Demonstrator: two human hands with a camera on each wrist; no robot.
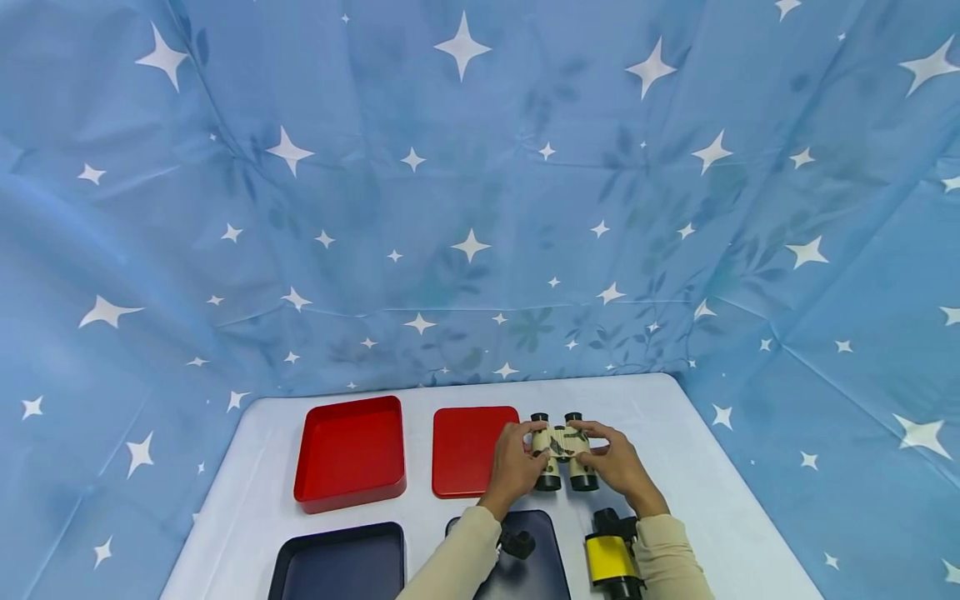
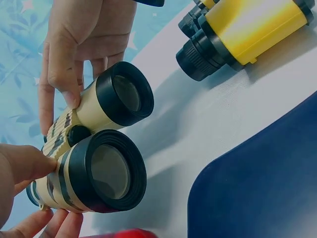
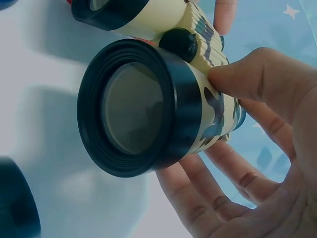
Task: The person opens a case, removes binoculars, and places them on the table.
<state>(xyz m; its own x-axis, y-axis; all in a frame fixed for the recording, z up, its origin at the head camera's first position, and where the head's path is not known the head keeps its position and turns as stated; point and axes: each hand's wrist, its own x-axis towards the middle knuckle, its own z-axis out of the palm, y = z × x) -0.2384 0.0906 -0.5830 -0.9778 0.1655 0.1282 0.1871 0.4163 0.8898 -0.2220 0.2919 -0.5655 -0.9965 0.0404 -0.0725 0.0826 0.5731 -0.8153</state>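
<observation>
A pair of camouflage binoculars [image 1: 561,445] with black rims is held between both hands at the right part of the table. My left hand [image 1: 513,463] grips the left barrel, its thumb on the near side, as the left wrist view shows. On the other barrel, my right hand [image 1: 619,463] has its thumb pressed near the centre hinge and its fingers wrapped around the far side and underneath. In the right wrist view, the large front lens of the binoculars [image 3: 133,109] faces the camera. Their shadow lies on the white cloth; the exact height above it is unclear.
Yellow-and-black binoculars [image 1: 611,557] lie beside my right forearm. A red lid-like panel [image 1: 463,454] is left of my hands, with a red box [image 1: 348,502] farther left. Nearer are a dark blue tray [image 1: 337,571] and another dark blue panel [image 1: 542,567], partly under my left arm.
</observation>
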